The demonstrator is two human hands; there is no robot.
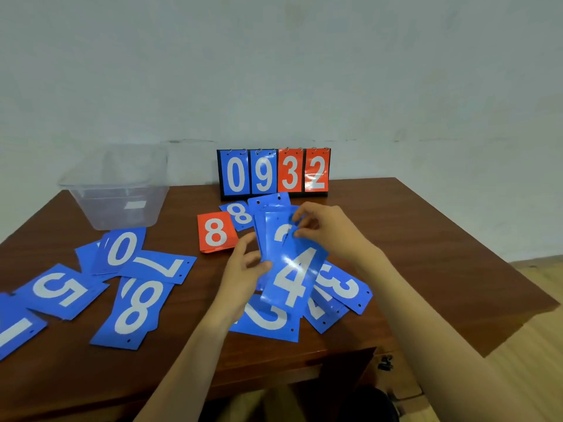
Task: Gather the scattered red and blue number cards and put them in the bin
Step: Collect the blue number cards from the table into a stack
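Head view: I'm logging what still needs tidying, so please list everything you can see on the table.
clear plastic bin: one, transparent, table's far left
scoreboard: one, black stand showing blue 0, 9 and red 3, 2, upright at far edge
red 8 card: one, red, flat before the scoreboard
left blue cards: 0, 7, 5, 8, 1 showing, more beneath, blue, overlapping
middle blue cards: 8, 2, 3 showing, others partly hidden, blue
card stack: one, blue, held above the middle
blue 4 card: one, blue, at the stack's front
table: one, brown wood
left hand: grips the stack
right hand: pinches the 4 card's top
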